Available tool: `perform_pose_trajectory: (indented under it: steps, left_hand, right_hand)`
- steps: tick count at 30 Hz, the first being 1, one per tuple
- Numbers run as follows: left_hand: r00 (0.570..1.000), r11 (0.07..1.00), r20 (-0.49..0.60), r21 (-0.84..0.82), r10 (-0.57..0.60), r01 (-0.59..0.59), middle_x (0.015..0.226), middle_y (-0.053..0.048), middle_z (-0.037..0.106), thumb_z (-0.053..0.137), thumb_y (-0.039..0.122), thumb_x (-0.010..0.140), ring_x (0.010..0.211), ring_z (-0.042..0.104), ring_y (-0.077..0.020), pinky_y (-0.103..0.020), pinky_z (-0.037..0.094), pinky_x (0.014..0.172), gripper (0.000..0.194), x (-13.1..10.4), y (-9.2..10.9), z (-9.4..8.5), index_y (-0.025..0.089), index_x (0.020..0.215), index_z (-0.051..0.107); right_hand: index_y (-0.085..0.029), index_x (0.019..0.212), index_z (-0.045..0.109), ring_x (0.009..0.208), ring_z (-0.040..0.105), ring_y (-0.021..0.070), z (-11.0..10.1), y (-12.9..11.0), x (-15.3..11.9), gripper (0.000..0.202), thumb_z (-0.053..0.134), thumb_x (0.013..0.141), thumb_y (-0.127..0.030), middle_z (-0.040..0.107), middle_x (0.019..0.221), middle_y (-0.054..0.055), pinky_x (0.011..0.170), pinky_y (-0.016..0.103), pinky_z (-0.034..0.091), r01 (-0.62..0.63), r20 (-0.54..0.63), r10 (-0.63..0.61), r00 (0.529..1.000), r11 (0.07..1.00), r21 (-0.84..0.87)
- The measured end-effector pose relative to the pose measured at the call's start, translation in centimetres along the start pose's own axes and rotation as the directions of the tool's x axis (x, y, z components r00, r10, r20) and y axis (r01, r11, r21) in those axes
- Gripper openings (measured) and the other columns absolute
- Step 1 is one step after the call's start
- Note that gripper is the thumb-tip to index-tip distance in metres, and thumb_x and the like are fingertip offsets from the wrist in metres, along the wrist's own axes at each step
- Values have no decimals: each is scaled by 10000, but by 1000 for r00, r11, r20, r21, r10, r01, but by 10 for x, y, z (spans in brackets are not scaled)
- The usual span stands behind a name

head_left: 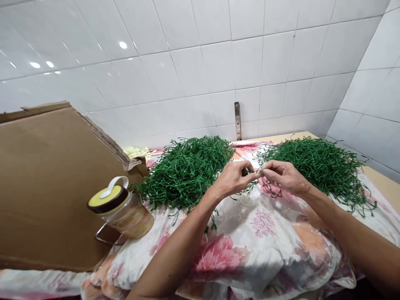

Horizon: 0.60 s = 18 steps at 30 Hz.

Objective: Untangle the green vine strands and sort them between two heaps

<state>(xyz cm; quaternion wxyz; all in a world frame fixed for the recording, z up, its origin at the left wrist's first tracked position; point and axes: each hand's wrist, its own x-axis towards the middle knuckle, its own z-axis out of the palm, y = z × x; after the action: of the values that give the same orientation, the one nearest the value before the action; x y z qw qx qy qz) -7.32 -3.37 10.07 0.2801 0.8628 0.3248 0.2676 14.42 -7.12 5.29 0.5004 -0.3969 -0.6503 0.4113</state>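
My left hand [234,178] is closed in a pinch, with thin dark green stems between its fingers. Opposite it, fingertips almost touching, my right hand [286,178] pinches a green stem too; the exact join between the fingers is too small to make out. A few loose stems [273,189] dangle below the right fingers. Left of my hands lies a large tangled heap of green plastic-looking stems [190,171] with small knobby tips. A second, similar heap [315,166] spreads behind and to the right of my right hand.
A floral cloth [259,246] covers the table. At the left stands a clear jug [129,221] with a yellow and brown lid, beside a big cardboard box [46,187]. Pale yellow pieces [137,152] lie behind the box. A metal bracket [238,121] is against the tiled wall.
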Motion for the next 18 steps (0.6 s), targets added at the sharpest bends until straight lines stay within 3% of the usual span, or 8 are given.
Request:
perform_pose_trajectory:
  steps: [7, 13, 15, 18]
  left_hand:
    - [999, 992, -44, -123, -21, 15, 716, -13, 653, 621, 365, 895, 644, 528, -121, -237, 368, 574, 242, -2, -4, 4, 148, 835, 712]
    - [979, 999, -200, -40, -27, 19, 739, -13, 680, 611, 345, 901, 645, 537, -121, -244, 393, 622, 224, -7, -4, 16, 158, 868, 729]
    - [984, 999, -177, -37, -29, 23, 733, -7, 678, 612, 333, 900, 640, 539, -119, -243, 397, 632, 213, -8, -1, 19, 164, 919, 739]
    - [997, 990, -52, -132, -60, 52, 814, -23, 706, 662, 361, 866, 691, 568, -132, -244, 417, 644, 270, -7, 1, 16, 164, 1030, 744]
  right_hand:
    - [-183, 991, 703, 560, 468, 102, 6, 8, -1, 333, 738, 876, -493, 616, 742, 2, 502, 245, 381, -46, 59, 39, 997, 992, 117]
    - [-185, 1014, 716, 548, 449, 100, 9, 7, 0, 332, 725, 888, -493, 594, 705, -14, 497, 242, 361, -54, 19, 52, 998, 991, 121]
    - [-179, 957, 720, 563, 459, 103, 9, 6, 0, 316, 722, 890, -489, 588, 700, -14, 512, 244, 373, -37, -11, 38, 999, 995, 88]
    - [-177, 914, 717, 626, 507, 120, 7, 4, 1, 285, 720, 894, -462, 629, 761, 8, 564, 255, 409, -2, -35, 3, 999, 1000, 30]
